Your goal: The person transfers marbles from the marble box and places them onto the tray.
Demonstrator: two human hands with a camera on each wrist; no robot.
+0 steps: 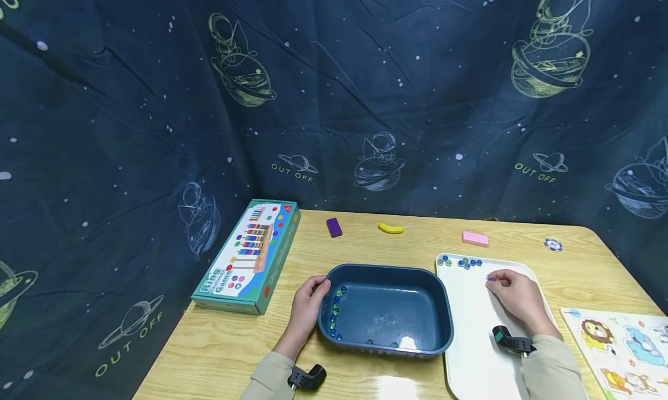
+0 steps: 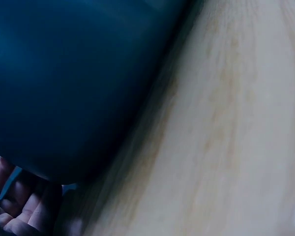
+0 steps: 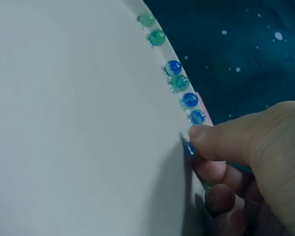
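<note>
1. Dark-blue basin (image 1: 402, 307), one, rectangular with rounded corners; sits on the wood-grain table (image 1: 287, 353), just left of the tray.
2. Glass marbles (image 1: 336, 312) in basin: a line of roughly nine along the left wall, blue and green; two more at the near wall. Some overlap, so the line's count is approximate.
3. White tray (image 1: 469, 324), one. Tray marbles (image 3: 178, 82) lie in two groups along its far edge; six countable in the right wrist view, blue and greenish.
4. Left hand (image 1: 308, 301): grasping the basin's left side, thumb at the rim, fingers bent against the outside; the left wrist view shows them only in part, in shadow.
5. Right hand (image 1: 516, 295): over the tray's far right part, nearly closed; thumb and forefinger pinch one blue marble (image 3: 190, 148), remaining fingers curled. Cannot tell whether that marble touches the tray.
6. Beyond basin and tray, one each, left to right: purple block (image 1: 334, 227), yellow toy banana (image 1: 390, 228), pink block (image 1: 475, 239), blue-and-white poker chip (image 1: 553, 245).
7. Far left: one Ring Challenge Game box (image 1: 250, 255), lying flat. Right of tray: one animal picture board (image 1: 621, 345), lion uppermost left, partly out of frame.
</note>
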